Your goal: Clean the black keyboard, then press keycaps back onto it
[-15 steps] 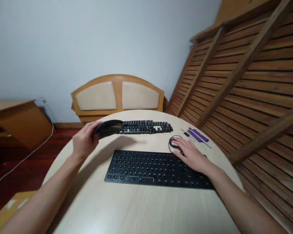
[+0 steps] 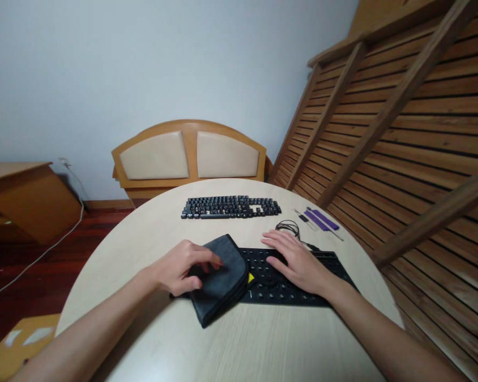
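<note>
A dark zip case (image 2: 220, 278) lies slanted over the left part of a black keyboard (image 2: 295, 298) whose keycaps are off. A bit of yellow (image 2: 250, 277) shows at the case's right edge. Over the top of the case is my left hand (image 2: 189, 267), fingers bent and apart; whether the fingertips press on it I cannot tell. My right hand (image 2: 297, 260) rests on the keyboard's middle with fingers stretched out, holding nothing. Just beyond it lies a coiled black cable (image 2: 289, 227).
Rows of loose black keycaps (image 2: 223, 208) lie at the table's far side. Purple strips (image 2: 322, 219) and small metal tools (image 2: 302, 217) are at the right rear of the round table (image 2: 143, 228). A slatted wooden panel (image 2: 422, 132) leans close on the right.
My left hand has brought the case from the left rear down onto the keyboard and loosened its grip. My right hand has slid off the cable, slightly left and nearer.
</note>
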A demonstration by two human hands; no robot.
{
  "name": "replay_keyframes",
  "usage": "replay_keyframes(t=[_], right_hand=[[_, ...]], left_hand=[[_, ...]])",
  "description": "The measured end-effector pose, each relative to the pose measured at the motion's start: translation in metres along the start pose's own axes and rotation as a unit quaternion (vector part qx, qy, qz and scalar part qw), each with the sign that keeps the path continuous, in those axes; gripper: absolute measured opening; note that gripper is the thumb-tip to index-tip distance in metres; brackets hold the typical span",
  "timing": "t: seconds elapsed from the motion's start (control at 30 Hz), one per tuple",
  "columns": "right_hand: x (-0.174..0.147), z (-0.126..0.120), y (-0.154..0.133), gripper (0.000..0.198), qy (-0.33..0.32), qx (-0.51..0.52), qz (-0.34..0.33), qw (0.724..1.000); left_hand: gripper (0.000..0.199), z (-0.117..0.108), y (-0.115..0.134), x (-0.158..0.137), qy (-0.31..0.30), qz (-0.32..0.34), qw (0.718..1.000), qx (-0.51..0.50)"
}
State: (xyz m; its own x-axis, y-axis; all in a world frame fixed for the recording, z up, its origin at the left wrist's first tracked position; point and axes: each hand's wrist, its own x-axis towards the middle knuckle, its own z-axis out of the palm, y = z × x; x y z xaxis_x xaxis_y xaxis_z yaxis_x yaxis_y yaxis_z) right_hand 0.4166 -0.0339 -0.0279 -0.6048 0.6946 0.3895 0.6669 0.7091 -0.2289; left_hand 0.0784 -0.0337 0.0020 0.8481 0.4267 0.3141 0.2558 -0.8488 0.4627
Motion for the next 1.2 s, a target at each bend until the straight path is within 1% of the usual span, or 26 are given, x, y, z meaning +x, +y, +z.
replay_keyframes(t=[0.07,0.13,0.2,0.23,0.3,0.37,0.43,0.47,0.53,0.63,0.8,0.9,1.0,1.1,1.13,1.17,1.2], right_hand=[[0.008,0.002,-0.019,0.032,0.003,0.029,-0.003,1.0],[0.018,0.005,-0.042,0.028,0.003,0.056,-0.003,0.998],[0.029,0.008,-0.066,0.031,-0.004,0.07,-0.008,0.997],[0.035,0.011,-0.077,0.033,-0.009,0.072,-0.011,0.997],[0.048,0.018,-0.096,0.046,-0.029,0.063,-0.016,0.997],[0.062,0.027,-0.107,0.057,-0.052,0.057,-0.037,0.996],[0.074,0.038,-0.112,0.067,-0.071,0.053,-0.061,0.994],[0.08,0.043,-0.111,0.069,-0.08,0.054,-0.066,0.993],[0.09,0.053,-0.109,0.069,-0.098,0.059,-0.07,0.991],[0.098,0.064,-0.103,0.057,-0.106,0.073,-0.081,0.988],[0.1,0.072,-0.104,0.026,-0.054,0.046,-0.098,0.993],[0.1,0.07,-0.107,0.02,-0.044,0.004,-0.091,0.995],[0.102,0.063,-0.106,0.019,-0.042,-0.041,-0.048,0.997],[0.1,0.056,-0.1,0.025,-0.043,-0.045,0.011,0.998],[0.098,0.055,-0.098,0.031,-0.05,-0.036,0.02,0.998],[0.095,0.054,-0.096,0.043,-0.065,-0.023,0.021,0.997],[0.092,0.053,-0.094,0.061,-0.084,-0.008,0.017,0.996]], left_hand=[[0.056,-0.007,-0.008,-0.005,0.038,-0.076,0.996,0.028],[0.043,-0.014,-0.022,-0.013,0.071,-0.172,0.977,0.101],[0.04,-0.02,-0.038,-0.023,0.07,-0.235,0.96,0.135],[0.039,-0.022,-0.046,-0.029,0.071,-0.262,0.954,0.128],[0.039,-0.025,-0.061,-0.039,0.07,-0.292,0.951,0.075],[0.04,-0.025,-0.07,-0.047,0.06,-0.307,0.95,0.017],[0.041,-0.024,-0.074,-0.051,0.056,-0.313,0.948,-0.025],[0.042,-0.023,-0.074,-0.052,0.055,-0.315,0.947,-0.041],[0.044,-0.02,-0.074,-0.051,0.047,-0.316,0.945,-0.065],[0.046,-0.017,-0.074,-0.049,0.027,-0.315,0.944,-0.089],[0.045,-0.015,-0.078,-0.049,0.031,-0.302,0.947,-0.104],[0.043,-0.015,-0.079,-0.048,0.032,-0.3,0.948,-0.102],[0.042,-0.016,-0.078,-0.048,0.03,-0.306,0.946,-0.106],[0.042,-0.017,-0.077,-0.048,0.03,-0.315,0.942,-0.112],[0.042,-0.017,-0.077,-0.048,0.03,-0.318,0.941,-0.114],[0.043,-0.017,-0.077,-0.049,0.03,-0.321,0.939,-0.117],[0.043,-0.017,-0.077,-0.049,0.03,-0.324,0.938,-0.122]])
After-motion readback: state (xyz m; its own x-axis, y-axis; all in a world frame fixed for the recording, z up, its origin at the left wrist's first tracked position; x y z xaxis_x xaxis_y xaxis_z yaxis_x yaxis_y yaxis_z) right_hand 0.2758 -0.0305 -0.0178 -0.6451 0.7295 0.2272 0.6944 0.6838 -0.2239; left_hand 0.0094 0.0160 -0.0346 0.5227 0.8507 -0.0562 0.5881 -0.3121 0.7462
